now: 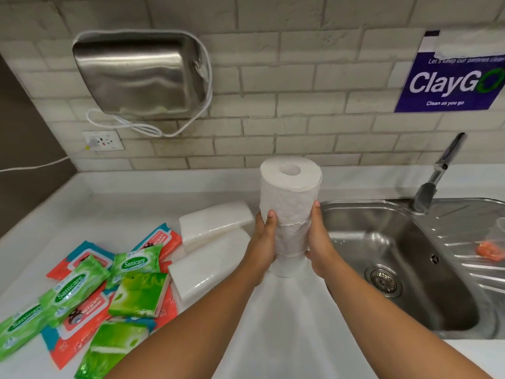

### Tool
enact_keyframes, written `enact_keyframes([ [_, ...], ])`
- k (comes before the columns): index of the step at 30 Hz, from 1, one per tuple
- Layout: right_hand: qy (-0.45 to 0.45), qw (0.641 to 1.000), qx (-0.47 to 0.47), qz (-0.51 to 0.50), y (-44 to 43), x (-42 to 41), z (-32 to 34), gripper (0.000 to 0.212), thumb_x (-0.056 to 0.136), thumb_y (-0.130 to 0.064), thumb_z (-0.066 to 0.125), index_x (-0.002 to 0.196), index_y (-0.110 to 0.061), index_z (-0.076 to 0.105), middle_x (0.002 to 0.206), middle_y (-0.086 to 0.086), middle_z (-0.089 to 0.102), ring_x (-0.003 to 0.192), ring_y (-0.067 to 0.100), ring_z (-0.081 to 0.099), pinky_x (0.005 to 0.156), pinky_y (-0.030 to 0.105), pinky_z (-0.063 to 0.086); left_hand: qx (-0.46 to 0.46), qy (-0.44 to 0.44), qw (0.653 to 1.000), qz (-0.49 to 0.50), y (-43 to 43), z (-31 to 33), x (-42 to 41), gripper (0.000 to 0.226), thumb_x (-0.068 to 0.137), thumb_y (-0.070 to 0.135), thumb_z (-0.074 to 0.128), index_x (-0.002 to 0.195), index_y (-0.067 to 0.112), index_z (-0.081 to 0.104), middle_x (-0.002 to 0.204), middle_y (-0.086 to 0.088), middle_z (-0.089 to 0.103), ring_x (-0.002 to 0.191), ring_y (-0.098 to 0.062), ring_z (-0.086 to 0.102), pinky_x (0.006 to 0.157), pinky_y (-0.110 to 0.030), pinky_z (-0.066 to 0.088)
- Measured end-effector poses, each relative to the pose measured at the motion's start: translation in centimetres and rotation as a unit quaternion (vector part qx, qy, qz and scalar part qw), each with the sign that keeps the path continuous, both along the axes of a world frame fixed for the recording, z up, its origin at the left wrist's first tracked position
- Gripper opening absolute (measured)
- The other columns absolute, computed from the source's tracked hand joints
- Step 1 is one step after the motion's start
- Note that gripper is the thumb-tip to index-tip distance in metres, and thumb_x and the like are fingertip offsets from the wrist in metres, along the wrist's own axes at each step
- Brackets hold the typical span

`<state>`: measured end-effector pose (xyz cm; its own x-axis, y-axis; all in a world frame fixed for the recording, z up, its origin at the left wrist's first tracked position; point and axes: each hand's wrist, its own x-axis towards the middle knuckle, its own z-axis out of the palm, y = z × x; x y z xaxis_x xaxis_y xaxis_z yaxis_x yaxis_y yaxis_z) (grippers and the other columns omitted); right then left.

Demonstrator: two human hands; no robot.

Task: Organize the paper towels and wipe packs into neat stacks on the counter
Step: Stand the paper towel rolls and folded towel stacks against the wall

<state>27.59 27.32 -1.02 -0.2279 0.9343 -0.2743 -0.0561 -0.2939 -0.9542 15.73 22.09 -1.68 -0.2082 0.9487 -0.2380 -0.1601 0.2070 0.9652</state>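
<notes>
Fingers of left hand point(263, 239) and right hand point(319, 237) grip upright paper towel rolls point(289, 198) from either side, forearms outstretched.

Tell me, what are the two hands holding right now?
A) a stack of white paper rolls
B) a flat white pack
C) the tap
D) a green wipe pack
A: the left hand and the right hand grip the white paper rolls, stacked upright beside the sink; the green wipe packs lie apart.
</notes>
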Motion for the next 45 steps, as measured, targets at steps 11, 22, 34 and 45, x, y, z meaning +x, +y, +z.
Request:
enact_keyframes([
  [11,0.010,0.999,0.000,0.032,8.2,-1.8,-1.1,0.071,0.084,-0.087,0.029,0.141,-0.048,0.048,0.135,-0.022,0.058,0.129,0.006,0.050,0.114,0.040,0.034,-0.011,-0.018,0.999,0.049,8.5,-0.3,-1.6,0.105,0.059,0.102,0.038,0.149,0.051,0.032,0.145,0.018,0.051,0.130,-0.014,0.052,0.102,-0.048,0.047],
  [22,0.009,0.998,-0.003,0.065,15.7,-4.1,-0.1,0.031,0.101,-0.065,0.019,0.104,-0.057,0.049,0.106,-0.025,0.057,0.099,-0.002,0.053,0.102,0.035,0.033,-0.012,-0.019,0.999,0.049,15.8,-0.7,-4.8,0.090,0.069,0.098,0.035,0.146,0.051,0.041,0.149,0.015,0.053,0.132,-0.015,0.054,0.110,-0.055,0.043],
  [34,0.031,0.994,-0.024,0.098,22.0,-5.6,-0.5,0.047,0.094,-0.076,0.025,0.129,-0.057,0.049,0.132,-0.022,0.057,0.119,0.007,0.048,0.112,0.048,0.028,-0.003,-0.020,0.998,0.062,21.5,-0.1,-6.2,0.073,0.087,0.085,0.032,0.150,0.048,0.035,0.152,0.015,0.045,0.134,-0.015,0.045,0.111,-0.055,0.040],
  [45,0.020,0.994,-0.022,0.107,23.1,-6.4,-1.4,0.058,0.087,-0.080,0.040,0.136,-0.049,0.049,0.134,-0.019,0.059,0.119,0.008,0.054,0.099,0.046,0.045,0.021,0.009,0.995,0.094,23.0,0.2,-7.4,0.051,0.100,0.069,0.024,0.137,0.043,0.048,0.120,0.026,0.060,0.111,0.001,0.057,0.099,-0.035,0.039],
])
